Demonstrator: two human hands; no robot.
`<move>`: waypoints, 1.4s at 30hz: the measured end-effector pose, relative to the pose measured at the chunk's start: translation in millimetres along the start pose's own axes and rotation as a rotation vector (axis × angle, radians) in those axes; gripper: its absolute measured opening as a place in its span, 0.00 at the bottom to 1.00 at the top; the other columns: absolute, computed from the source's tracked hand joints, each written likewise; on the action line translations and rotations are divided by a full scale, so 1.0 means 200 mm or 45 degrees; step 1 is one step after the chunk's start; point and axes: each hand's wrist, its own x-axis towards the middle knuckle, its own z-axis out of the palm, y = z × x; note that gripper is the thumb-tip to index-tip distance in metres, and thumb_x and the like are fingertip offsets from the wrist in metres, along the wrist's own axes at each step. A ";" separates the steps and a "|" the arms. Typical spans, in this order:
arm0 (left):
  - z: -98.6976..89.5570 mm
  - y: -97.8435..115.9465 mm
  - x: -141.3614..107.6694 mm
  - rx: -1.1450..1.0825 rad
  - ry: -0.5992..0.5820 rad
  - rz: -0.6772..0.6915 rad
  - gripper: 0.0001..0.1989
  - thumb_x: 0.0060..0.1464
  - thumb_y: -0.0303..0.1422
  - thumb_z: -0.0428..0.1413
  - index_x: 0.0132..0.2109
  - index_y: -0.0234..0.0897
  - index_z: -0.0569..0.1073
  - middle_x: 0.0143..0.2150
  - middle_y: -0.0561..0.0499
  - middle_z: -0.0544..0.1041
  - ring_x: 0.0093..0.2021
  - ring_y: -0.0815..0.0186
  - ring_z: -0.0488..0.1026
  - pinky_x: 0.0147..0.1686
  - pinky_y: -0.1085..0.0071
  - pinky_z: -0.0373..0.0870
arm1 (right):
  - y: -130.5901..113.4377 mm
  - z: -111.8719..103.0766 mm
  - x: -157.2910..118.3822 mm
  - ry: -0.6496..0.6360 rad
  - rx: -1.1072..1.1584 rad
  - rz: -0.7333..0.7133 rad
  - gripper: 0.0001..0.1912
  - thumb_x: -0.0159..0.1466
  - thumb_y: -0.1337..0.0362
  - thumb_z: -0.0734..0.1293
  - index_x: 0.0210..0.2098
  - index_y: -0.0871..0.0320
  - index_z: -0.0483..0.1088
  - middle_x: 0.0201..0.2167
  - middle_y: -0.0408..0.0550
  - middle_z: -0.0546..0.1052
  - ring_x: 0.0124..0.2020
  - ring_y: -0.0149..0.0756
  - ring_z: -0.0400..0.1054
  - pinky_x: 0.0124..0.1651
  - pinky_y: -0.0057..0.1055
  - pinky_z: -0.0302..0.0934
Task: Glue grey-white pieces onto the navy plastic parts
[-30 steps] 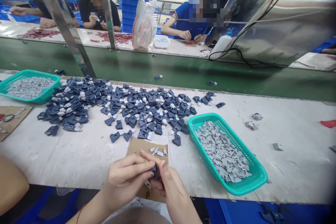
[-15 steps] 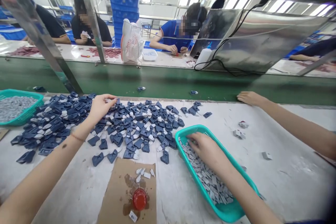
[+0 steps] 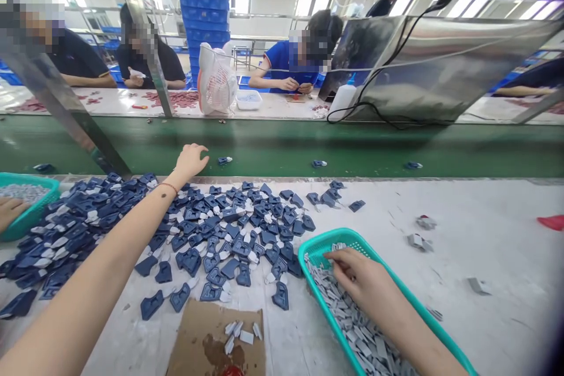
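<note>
Our left hand has stretched farther, past the blue parts to the green belt, fingers loose. Our right hand rests spread in the right basket on grey clips.

Both my arms are bare all the way; no sleeve shows on either one. My left hand has no glove and no ring that I can see. Around the left wrist I wear a thin red string bracelet. My right hand is also without glove, and its wrist carries no band or watch.
</note>
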 end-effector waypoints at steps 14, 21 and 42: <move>-0.05 0.13 -0.14 -0.603 -0.011 -0.084 0.15 0.58 0.26 0.59 0.52 0.28 0.74 0.46 0.43 0.79 0.45 0.59 0.78 0.50 0.59 0.75 | -0.57 0.16 -0.46 -0.002 1.366 0.573 0.12 0.50 0.52 0.79 0.28 0.52 0.83 0.33 0.51 0.81 0.35 0.43 0.75 0.37 0.35 0.72; -0.32 0.13 -0.71 -1.284 -0.003 -0.223 0.20 0.55 0.26 0.59 0.55 0.28 0.73 0.41 0.46 0.80 0.35 0.69 0.80 0.46 0.66 0.78 | -0.70 0.39 -0.57 -0.200 1.616 0.829 0.14 0.50 0.54 0.80 0.29 0.58 0.82 0.22 0.46 0.80 0.26 0.33 0.72 0.34 0.29 0.68; -0.18 0.13 -1.97 -1.738 -0.181 -0.780 0.10 0.49 0.34 0.68 0.39 0.37 0.78 0.43 0.48 0.83 0.36 0.66 0.80 0.40 0.74 0.77 | -0.76 0.47 -0.61 -0.166 1.512 0.780 0.16 0.49 0.53 0.80 0.26 0.59 0.79 0.21 0.44 0.78 0.23 0.29 0.69 0.29 0.24 0.65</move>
